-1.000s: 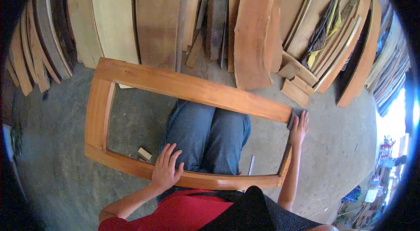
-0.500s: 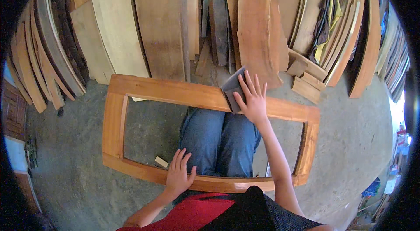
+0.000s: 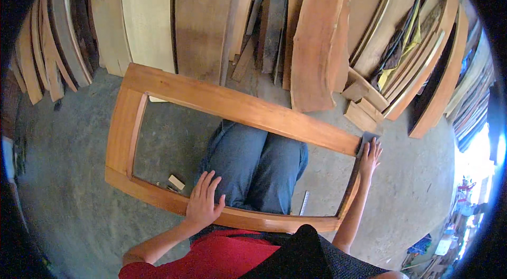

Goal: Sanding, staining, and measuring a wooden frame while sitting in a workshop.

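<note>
A rectangular wooden frame [image 3: 248, 110] with an open middle lies across my lap, tilted down toward the right. My left hand [image 3: 203, 202] rests on its near rail, fingers stretched out and thumb apart, holding nothing. At the far right corner, my right hand [image 3: 371, 156] has a folded dark grey sheet of sandpaper [image 3: 368, 136] pressed against the wood. Its fingers lie over the sheet and hide part of it. Through the opening my legs in blue jeans [image 3: 237, 165] show.
Tall wooden boards [image 3: 203, 20] lean in a row along the far side. Short offcuts [image 3: 364, 112] lie beyond the frame's right corner. On the concrete floor [image 3: 68, 173] are a small pale wood block [image 3: 176, 182] and a ruler-like strip [image 3: 304, 202], seen through the opening.
My right hand has slid the sandpaper rightward along the far rail to its right end. The left hand stays on the near rail. The view has turned slightly.
</note>
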The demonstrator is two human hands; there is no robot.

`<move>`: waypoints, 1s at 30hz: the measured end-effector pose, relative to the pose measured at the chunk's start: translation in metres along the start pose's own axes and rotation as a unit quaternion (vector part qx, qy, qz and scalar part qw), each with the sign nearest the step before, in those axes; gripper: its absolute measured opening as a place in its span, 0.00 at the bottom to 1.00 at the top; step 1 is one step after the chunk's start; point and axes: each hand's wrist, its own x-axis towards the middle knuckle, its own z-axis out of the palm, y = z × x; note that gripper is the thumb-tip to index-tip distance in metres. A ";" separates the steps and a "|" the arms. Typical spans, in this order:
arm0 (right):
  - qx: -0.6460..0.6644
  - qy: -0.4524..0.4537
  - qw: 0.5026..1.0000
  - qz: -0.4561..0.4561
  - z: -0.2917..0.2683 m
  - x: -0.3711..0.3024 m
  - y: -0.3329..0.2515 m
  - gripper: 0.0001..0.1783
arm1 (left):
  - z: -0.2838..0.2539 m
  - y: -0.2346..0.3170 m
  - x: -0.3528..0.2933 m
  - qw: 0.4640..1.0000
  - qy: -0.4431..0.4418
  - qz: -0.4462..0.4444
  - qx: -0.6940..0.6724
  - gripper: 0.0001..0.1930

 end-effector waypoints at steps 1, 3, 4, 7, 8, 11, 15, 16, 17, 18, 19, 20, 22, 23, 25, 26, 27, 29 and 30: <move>-0.009 0.002 1.000 0.001 -0.001 0.002 -0.003 0.30 | 0.000 0.000 0.000 1.000 -0.010 0.006 0.003 0.27; -0.016 -0.001 1.000 -0.003 0.007 -0.001 -0.026 0.30 | 0.001 0.001 -0.001 1.000 -0.010 0.003 0.005 0.27; -0.004 0.014 0.998 -0.061 0.011 -0.004 -0.042 0.30 | 0.000 0.001 0.000 1.000 -0.013 0.004 0.006 0.27; 0.020 0.027 0.981 -0.189 0.019 -0.025 -0.122 0.31 | -0.001 0.003 -0.001 1.000 0.007 -0.005 -0.005 0.27; 0.035 0.037 0.971 -0.234 0.019 -0.035 -0.152 0.31 | -0.001 0.005 -0.001 1.000 0.007 -0.004 0.002 0.27; 0.102 0.061 0.928 -0.353 0.011 -0.071 -0.239 0.33 | -0.001 0.007 -0.002 1.000 0.024 0.007 0.003 0.28; 0.151 0.032 0.889 -0.431 0.013 -0.114 -0.319 0.35 | 0.006 0.004 -0.001 0.999 0.033 0.012 -0.007 0.28; 0.154 0.036 0.890 -0.427 0.015 -0.123 -0.331 0.35 | 0.006 0.004 0.000 0.999 0.039 0.006 -0.029 0.28; 0.167 0.037 0.891 -0.421 0.017 -0.130 -0.342 0.35 | 0.006 0.003 0.002 0.998 0.044 0.000 -0.052 0.28; 0.177 0.037 0.891 -0.417 0.018 -0.137 -0.350 0.35 | 0.002 0.006 0.009 0.998 0.043 0.004 -0.052 0.28; 0.190 0.041 0.893 -0.405 0.019 -0.142 -0.356 0.35 | -0.006 0.008 0.024 0.995 0.065 0.032 -0.071 0.28; 0.205 0.038 0.899 -0.385 0.019 -0.145 -0.359 0.33 | -0.012 0.011 0.040 0.990 0.087 0.060 -0.091 0.28; 0.223 0.040 0.904 -0.364 0.018 -0.142 -0.362 0.32 | -0.022 0.009 0.082 0.981 0.130 0.128 -0.065 0.29; 0.269 -0.026 0.892 -0.362 0.017 -0.135 -0.359 0.30 | -0.025 0.008 0.106 0.977 0.145 0.146 -0.051 0.30; 0.390 -0.095 0.849 -0.344 0.008 -0.120 -0.351 0.25 | -0.025 0.013 0.150 0.973 0.166 0.161 -0.010 0.32; 0.372 -0.033 0.860 -0.347 0.006 -0.108 -0.342 0.24 | -0.021 0.017 0.169 0.972 0.171 0.160 0.015 0.33; 0.354 0.029 0.867 -0.350 0.003 -0.097 -0.334 0.23 | -0.016 0.020 0.184 0.971 0.174 0.163 0.016 0.33; 0.267 0.098 0.907 -0.311 -0.011 -0.074 -0.310 0.21 | -0.001 0.026 0.207 0.957 0.192 0.115 0.183 0.33; 0.214 0.118 0.927 -0.286 -0.004 -0.059 -0.291 0.21 | 0.012 0.027 0.219 0.957 0.194 0.120 0.180 0.33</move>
